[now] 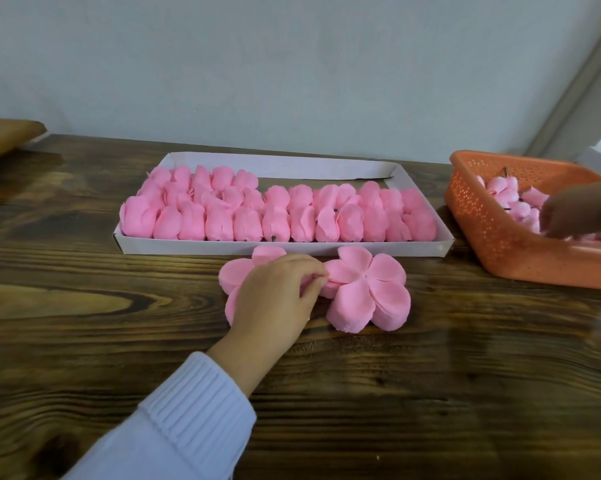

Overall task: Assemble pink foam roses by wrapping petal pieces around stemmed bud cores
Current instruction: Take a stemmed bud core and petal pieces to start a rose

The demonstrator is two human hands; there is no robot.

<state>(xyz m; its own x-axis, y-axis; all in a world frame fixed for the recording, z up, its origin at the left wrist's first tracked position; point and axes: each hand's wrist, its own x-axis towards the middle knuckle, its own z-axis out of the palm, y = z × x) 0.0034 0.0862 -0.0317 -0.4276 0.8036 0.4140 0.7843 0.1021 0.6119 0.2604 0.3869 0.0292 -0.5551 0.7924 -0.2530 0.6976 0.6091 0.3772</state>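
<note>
Two stacks of pink five-lobed foam petal pieces lie on the wooden table in front of the tray. My left hand (275, 299) covers most of the left stack (236, 275), and its thumb and forefinger pinch a petal edge where that stack meets the right stack (368, 292). My right hand (576, 213) reaches down into the orange basket (493, 233) among the pink bud cores (503, 192). It is blurred and its grip is hidden.
A long white cardboard tray (292, 247) behind the stacks holds several rows of pink roses (275, 213); its back right part is bare. A brown object (4, 136) sits at the far left edge. A wall rises behind the table.
</note>
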